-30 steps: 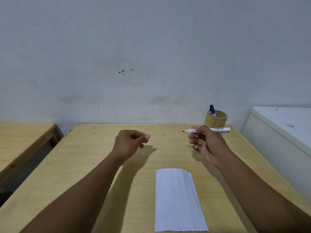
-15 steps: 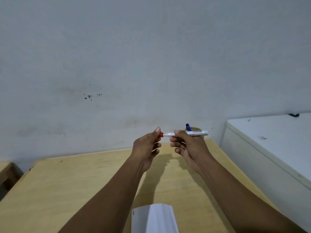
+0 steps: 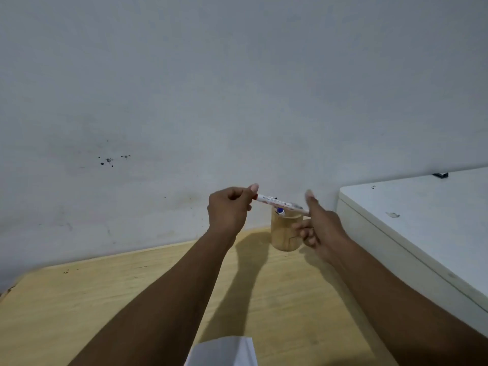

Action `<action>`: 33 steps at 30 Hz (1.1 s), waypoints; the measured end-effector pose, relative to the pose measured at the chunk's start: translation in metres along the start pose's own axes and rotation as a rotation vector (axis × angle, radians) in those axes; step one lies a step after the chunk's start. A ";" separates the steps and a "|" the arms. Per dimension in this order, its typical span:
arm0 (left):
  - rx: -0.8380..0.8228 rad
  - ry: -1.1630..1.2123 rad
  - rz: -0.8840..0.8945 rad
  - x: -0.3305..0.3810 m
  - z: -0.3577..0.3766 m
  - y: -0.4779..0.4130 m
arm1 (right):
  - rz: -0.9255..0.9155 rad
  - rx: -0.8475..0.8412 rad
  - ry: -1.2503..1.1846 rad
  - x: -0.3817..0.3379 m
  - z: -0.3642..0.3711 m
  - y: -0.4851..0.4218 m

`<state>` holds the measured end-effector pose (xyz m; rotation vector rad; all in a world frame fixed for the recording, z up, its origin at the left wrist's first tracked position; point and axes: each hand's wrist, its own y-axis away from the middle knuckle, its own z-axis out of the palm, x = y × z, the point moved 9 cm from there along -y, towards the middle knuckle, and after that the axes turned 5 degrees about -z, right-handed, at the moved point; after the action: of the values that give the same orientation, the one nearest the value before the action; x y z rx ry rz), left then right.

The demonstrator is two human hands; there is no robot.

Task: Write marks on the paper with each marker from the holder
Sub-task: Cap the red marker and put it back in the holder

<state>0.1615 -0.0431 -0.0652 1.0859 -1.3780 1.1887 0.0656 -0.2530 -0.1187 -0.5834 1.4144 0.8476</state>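
My left hand [image 3: 228, 210] pinches the left, cap end of a white marker [image 3: 277, 202], which is held level and slightly tilted just above the wooden holder [image 3: 284, 233]. The marker's other end rests against my right hand [image 3: 322, 228], whose thumb is lifted off it while the lower fingers curl loosely beneath; that hand is blurred. A blue-capped marker [image 3: 280, 211] stands in the holder, partly hidden behind the white one. Only the top edge of the white paper [image 3: 224, 352] shows at the bottom of the view.
The wooden table [image 3: 79, 299] runs up to a grey wall. A white cabinet top [image 3: 422, 220] stands close on the right of the holder, with a small dark object [image 3: 440, 175] at its far edge.
My view has tilted up, so the paper has slid to the bottom edge. Both hands moved to above the holder. My left hand has closed on the marker's cap end and my right thumb has lifted.
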 end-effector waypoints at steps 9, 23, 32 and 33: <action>-0.012 -0.470 0.342 0.045 0.068 -0.020 | -0.068 0.136 0.122 -0.015 -0.082 -0.027; -0.009 -0.625 0.452 0.063 0.069 -0.031 | -0.081 -0.022 0.180 -0.006 -0.049 -0.029; -0.321 -0.789 0.319 0.010 0.104 -0.022 | -0.127 -0.072 0.298 -0.008 -0.035 -0.023; -0.342 -0.806 0.322 0.008 0.105 -0.020 | -0.130 -0.076 0.300 -0.008 -0.035 -0.024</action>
<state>0.1680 -0.1498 -0.0595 1.1670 -2.3480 0.6822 0.0636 -0.2959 -0.1173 -0.8799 1.5992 0.7331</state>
